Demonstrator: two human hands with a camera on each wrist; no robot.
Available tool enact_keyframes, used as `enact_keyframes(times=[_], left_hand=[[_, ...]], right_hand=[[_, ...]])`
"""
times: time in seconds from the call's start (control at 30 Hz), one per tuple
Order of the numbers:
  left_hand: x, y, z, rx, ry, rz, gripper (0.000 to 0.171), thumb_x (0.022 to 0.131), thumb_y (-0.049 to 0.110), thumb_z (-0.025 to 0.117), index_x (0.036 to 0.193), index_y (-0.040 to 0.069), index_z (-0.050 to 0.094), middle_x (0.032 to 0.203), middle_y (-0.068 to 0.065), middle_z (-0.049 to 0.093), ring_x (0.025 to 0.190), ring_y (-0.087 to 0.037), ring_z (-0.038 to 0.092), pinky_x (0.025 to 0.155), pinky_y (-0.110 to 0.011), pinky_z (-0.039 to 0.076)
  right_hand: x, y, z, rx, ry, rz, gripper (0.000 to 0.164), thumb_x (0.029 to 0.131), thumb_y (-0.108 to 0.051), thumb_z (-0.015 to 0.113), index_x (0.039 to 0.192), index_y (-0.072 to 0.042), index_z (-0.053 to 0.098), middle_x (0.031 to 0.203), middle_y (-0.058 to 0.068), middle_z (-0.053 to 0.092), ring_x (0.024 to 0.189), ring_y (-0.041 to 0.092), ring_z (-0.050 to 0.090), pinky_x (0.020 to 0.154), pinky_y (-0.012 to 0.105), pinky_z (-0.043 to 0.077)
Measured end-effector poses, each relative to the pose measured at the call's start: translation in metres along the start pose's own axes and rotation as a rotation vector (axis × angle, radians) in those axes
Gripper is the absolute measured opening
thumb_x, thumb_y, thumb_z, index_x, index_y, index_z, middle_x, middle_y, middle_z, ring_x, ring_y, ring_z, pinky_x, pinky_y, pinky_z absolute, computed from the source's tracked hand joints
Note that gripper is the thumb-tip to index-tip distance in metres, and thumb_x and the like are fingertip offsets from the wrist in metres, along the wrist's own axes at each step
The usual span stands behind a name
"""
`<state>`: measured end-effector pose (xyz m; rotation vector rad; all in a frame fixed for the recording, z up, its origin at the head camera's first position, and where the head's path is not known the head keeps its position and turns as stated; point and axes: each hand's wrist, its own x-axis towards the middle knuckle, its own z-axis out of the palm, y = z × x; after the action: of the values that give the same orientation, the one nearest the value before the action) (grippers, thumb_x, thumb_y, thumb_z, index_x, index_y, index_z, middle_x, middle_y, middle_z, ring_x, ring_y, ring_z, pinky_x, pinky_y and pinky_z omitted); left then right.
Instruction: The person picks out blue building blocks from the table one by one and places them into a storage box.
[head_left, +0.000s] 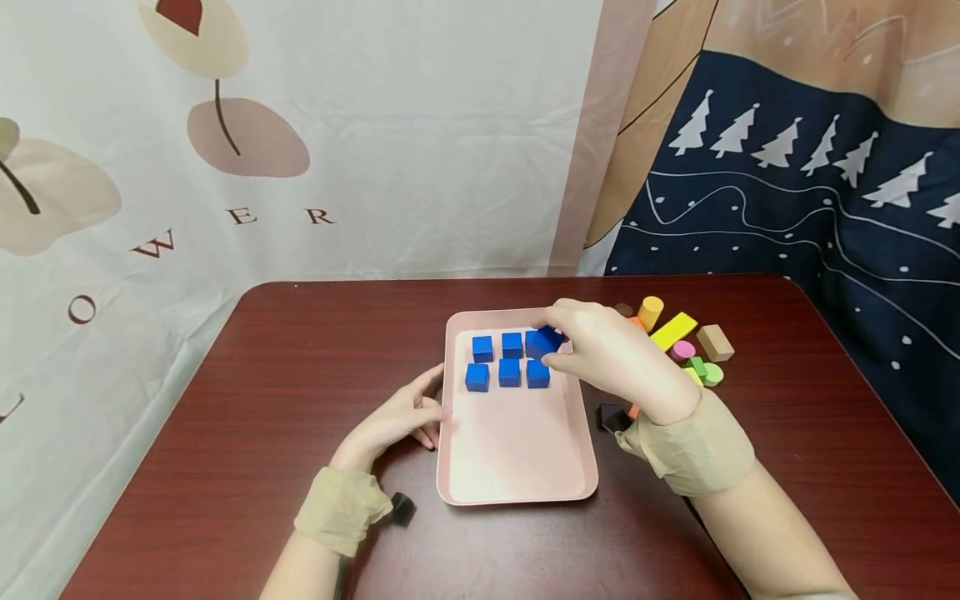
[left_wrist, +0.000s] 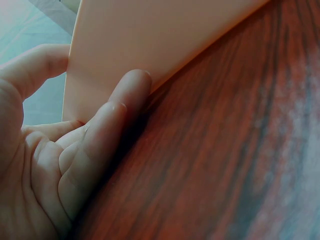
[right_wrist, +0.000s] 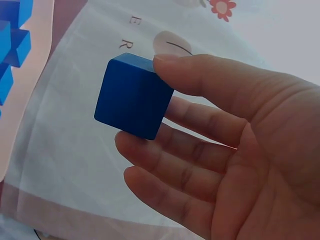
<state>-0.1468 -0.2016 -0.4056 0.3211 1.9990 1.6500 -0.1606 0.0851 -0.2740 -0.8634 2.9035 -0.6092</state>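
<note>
A blue cube is pinched between the thumb and fingers of my right hand. The head view shows that hand over the upper right of a pink tray. In the tray stand several blue cubes in two rows; the held cube partly covers one at the back right. My left hand holds the tray's left side, its thumb at the rim and other fingers against the outer wall.
Right of the tray lies a loose group of coloured blocks, among them a yellow bar, a yellow cylinder and a wooden block. My right forearm partly hides them. Printed cloth hangs behind the dark red table.
</note>
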Motion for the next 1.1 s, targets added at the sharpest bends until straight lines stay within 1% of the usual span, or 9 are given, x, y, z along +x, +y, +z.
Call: enact_keyframes(times=[0.2, 0.27, 0.43, 0.47, 0.67, 0.77, 0.9, 1.0, 1.1], left_hand=[[0.001, -0.001, -0.001, 0.006, 0.004, 0.0, 0.074, 0.087, 0.004, 0.057, 0.146, 0.012, 0.013, 0.075, -0.022, 0.061, 0.057, -0.038, 0.057, 0.054, -0.042, 0.054], [0.003, -0.008, -0.002, -0.002, 0.005, -0.006, 0.074, 0.088, 0.004, 0.057, 0.146, 0.012, 0.012, 0.075, -0.022, 0.061, 0.057, -0.037, 0.058, 0.053, -0.042, 0.054], [0.01, -0.025, -0.006, -0.029, 0.014, -0.013, 0.074, 0.089, 0.007, 0.057, 0.146, 0.018, 0.012, 0.075, -0.02, 0.061, 0.054, -0.031, 0.059, 0.051, -0.038, 0.054], [0.01, -0.026, -0.006, -0.03, 0.015, -0.009, 0.074, 0.089, 0.007, 0.057, 0.146, 0.019, 0.013, 0.075, -0.019, 0.061, 0.054, -0.03, 0.059, 0.05, -0.037, 0.053], [0.01, -0.026, -0.005, -0.02, 0.023, -0.002, 0.074, 0.088, 0.01, 0.059, 0.146, 0.02, 0.014, 0.072, -0.016, 0.061, 0.052, -0.025, 0.058, 0.049, -0.034, 0.053], [0.01, -0.026, -0.004, -0.018, 0.028, -0.005, 0.074, 0.087, 0.011, 0.059, 0.145, 0.02, 0.014, 0.072, -0.017, 0.061, 0.052, -0.024, 0.058, 0.049, -0.033, 0.053], [0.01, -0.026, -0.004, -0.019, 0.032, -0.006, 0.075, 0.087, 0.01, 0.059, 0.146, 0.019, 0.014, 0.072, -0.017, 0.061, 0.052, -0.023, 0.058, 0.049, -0.033, 0.053], [0.01, -0.026, -0.004, -0.019, 0.031, 0.002, 0.074, 0.087, 0.01, 0.059, 0.146, 0.019, 0.014, 0.072, -0.017, 0.061, 0.051, -0.023, 0.058, 0.049, -0.033, 0.053], [0.01, -0.026, -0.004, -0.02, 0.029, 0.008, 0.074, 0.087, 0.009, 0.059, 0.146, 0.019, 0.014, 0.072, -0.017, 0.061, 0.051, -0.023, 0.058, 0.049, -0.033, 0.053]], right_hand=[[0.007, -0.005, 0.007, 0.017, -0.034, 0.008, 0.041, 0.078, -0.017, 0.075, 0.114, -0.009, 0.059, 0.101, 0.005, 0.059, 0.086, 0.019, 0.055, 0.077, 0.033, 0.052], [0.009, -0.006, 0.011, 0.015, -0.045, 0.003, 0.041, 0.078, -0.017, 0.075, 0.115, -0.008, 0.059, 0.104, 0.006, 0.059, 0.088, 0.02, 0.055, 0.079, 0.033, 0.052], [0.013, -0.007, 0.017, 0.021, -0.053, -0.017, 0.041, 0.078, -0.015, 0.074, 0.115, -0.007, 0.059, 0.108, 0.006, 0.059, 0.091, 0.019, 0.056, 0.079, 0.033, 0.051], [0.013, -0.007, 0.018, 0.022, -0.052, -0.022, 0.041, 0.078, -0.015, 0.074, 0.115, -0.007, 0.058, 0.109, 0.007, 0.059, 0.093, 0.019, 0.055, 0.08, 0.033, 0.051], [0.014, -0.007, 0.026, 0.014, -0.039, -0.052, 0.041, 0.077, -0.016, 0.075, 0.114, -0.008, 0.059, 0.11, 0.007, 0.058, 0.1, 0.021, 0.052, 0.08, 0.033, 0.051], [0.015, -0.005, 0.032, 0.016, -0.036, -0.085, 0.04, 0.077, -0.016, 0.075, 0.113, -0.007, 0.06, 0.107, 0.007, 0.059, 0.097, 0.02, 0.053, 0.078, 0.032, 0.052], [0.018, -0.004, 0.039, 0.011, -0.029, -0.122, 0.038, 0.077, -0.017, 0.075, 0.111, -0.006, 0.061, 0.102, 0.006, 0.061, 0.086, 0.016, 0.057, 0.077, 0.029, 0.052], [0.019, -0.004, 0.043, 0.019, -0.036, -0.12, 0.039, 0.077, -0.017, 0.076, 0.111, -0.006, 0.061, 0.103, 0.006, 0.061, 0.086, 0.016, 0.056, 0.078, 0.029, 0.052], [0.021, -0.004, 0.047, 0.036, -0.045, -0.118, 0.04, 0.076, -0.017, 0.076, 0.112, -0.006, 0.061, 0.104, 0.006, 0.061, 0.089, 0.016, 0.056, 0.08, 0.031, 0.051]])
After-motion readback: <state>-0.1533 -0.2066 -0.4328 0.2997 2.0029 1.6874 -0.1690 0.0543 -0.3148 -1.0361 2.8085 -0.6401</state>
